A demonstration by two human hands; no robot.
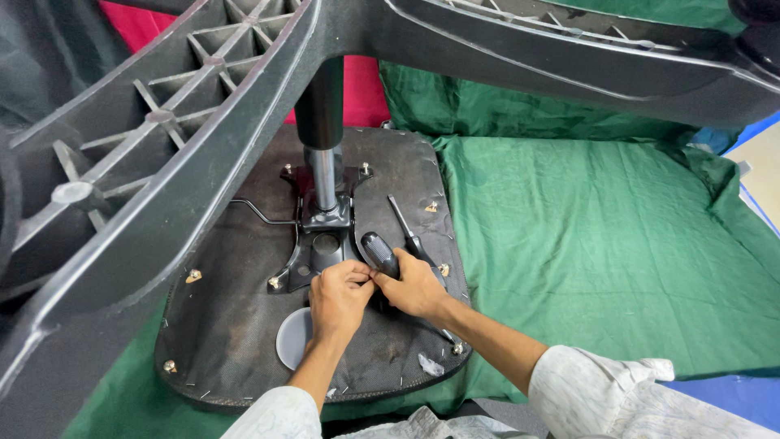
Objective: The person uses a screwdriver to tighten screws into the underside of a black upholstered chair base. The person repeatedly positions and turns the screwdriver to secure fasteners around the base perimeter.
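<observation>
The screwdriver (380, 254) stands steeply on the underside of the chair seat (236, 325), beside the metal mounting plate (313, 252). Its long axis is almost upright, the black handle leaning up toward the camera and the tip hidden below. The right hand (416, 289) grasps it just under the handle. The left hand (337, 299) is curled, fingertips touching the shaft. A second screwdriver (406, 232) lies flat nearby.

The screwdriver (380, 254) shows only its dark handle; its tip is hidden behind the two hands at lower centre. The fingers (363, 280) cover whatever they pinch. The chair base (162, 162) runs off the top and left edges. Both sleeves are cut off at the bottom edge.
</observation>
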